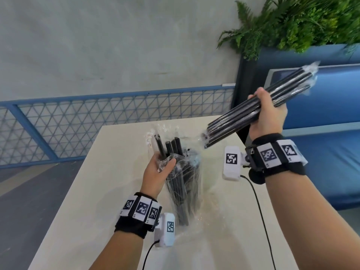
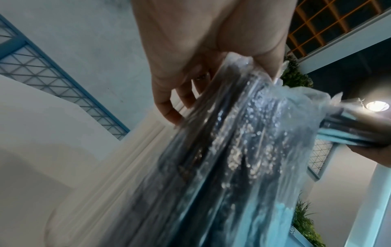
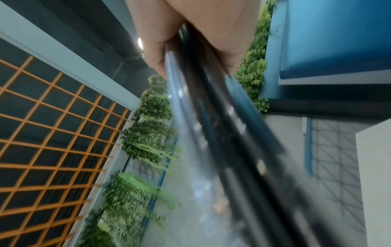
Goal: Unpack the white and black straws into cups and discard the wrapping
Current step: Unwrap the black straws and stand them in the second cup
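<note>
My left hand point(image 1: 158, 169) grips the upper part of a clear plastic bag point(image 1: 185, 191) of black straws, standing upright over the table; several straw ends point(image 1: 171, 147) poke out of its open top. In the left wrist view the fingers point(image 2: 169, 107) curl round the crinkled bag point(image 2: 243, 150). My right hand point(image 1: 266, 114) is raised to the right and holds a bundle of black straws point(image 1: 253, 112), each in thin clear wrapping, slanting from lower left to upper right. The right wrist view shows that bundle point(image 3: 222, 133) blurred under the palm. No cups or white straws are in view.
A cream table point(image 1: 97, 201) lies below both hands. A blue mesh railing point(image 1: 78, 121) runs behind it. A blue padded bench point(image 1: 321, 143) and green plants point(image 1: 292, 22) stand at the right. Cables hang from both wrist cameras.
</note>
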Available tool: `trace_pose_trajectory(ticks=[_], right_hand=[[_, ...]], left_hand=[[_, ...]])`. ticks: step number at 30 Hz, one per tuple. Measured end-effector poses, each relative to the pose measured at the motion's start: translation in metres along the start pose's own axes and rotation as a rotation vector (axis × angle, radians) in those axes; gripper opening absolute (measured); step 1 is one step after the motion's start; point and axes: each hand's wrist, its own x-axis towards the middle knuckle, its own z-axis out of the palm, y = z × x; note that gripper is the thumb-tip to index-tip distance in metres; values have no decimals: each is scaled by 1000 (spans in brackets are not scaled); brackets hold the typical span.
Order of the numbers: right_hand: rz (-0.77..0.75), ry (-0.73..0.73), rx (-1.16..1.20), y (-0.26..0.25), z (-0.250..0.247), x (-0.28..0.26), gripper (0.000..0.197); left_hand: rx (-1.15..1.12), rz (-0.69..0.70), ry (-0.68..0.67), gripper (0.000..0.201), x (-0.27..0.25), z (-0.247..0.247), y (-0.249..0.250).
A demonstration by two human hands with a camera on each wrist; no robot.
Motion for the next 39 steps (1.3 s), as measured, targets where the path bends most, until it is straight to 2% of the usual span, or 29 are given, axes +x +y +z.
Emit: trace_pose_trajectory(ticks=[3, 5, 8, 11, 15, 17, 19, 21, 23, 25, 26, 28, 30, 34, 39], right_hand=[[-154, 125, -17, -5, 1, 11, 53], [-211, 127, -155, 3, 3, 11, 68], [-174, -17, -430, 35, 0, 3, 58], [-107, -117, -588, 70, -10, -5, 66], [-9, -201, -805, 99, -27, -9, 61], [34, -269, -850, 104, -32, -13, 68], [-61, -268, -883, 99, -32, -19, 81], [-310, -240, -917, 87, -32, -34, 76], [-504, -371, -898, 76, -31, -60, 45], [-508, -634, -976, 75, -30, -85, 22], [-469, -736, -1041, 78, -30, -93, 19], [-370, -844, -1163, 82, -29, -100, 30], [-301, -911, -1296, 82, -25, -100, 45], [-297, -1043, -1593, 75, -17, -102, 60], [-243, -1245, -1665, 69, -8, -95, 62]], left_hand=[[-18, -2, 24, 22, 0, 1, 0], [-29, -5, 38, 23, 1, 3, -2], [-45, -1, 39, 30, -1, 5, -4], [-57, 3, 32, 40, -3, 7, -5], [-56, 7, 28, 34, -7, 9, -4], [-59, 11, 33, 30, -8, 10, -3], [-68, 15, 34, 26, -9, 10, -2], [-75, 21, 32, 26, -10, 10, -2], [-95, 19, 22, 30, -12, 8, -1], [-106, 21, -21, 47, -14, 7, -2], [-92, 19, -54, 60, -15, 7, -3], [-48, 9, -135, 82, -17, 6, -8], [-6, 12, -213, 92, -19, 6, -12], [72, -4, -244, 82, -24, 9, -22], [94, -30, -262, 70, -25, 12, -26]])
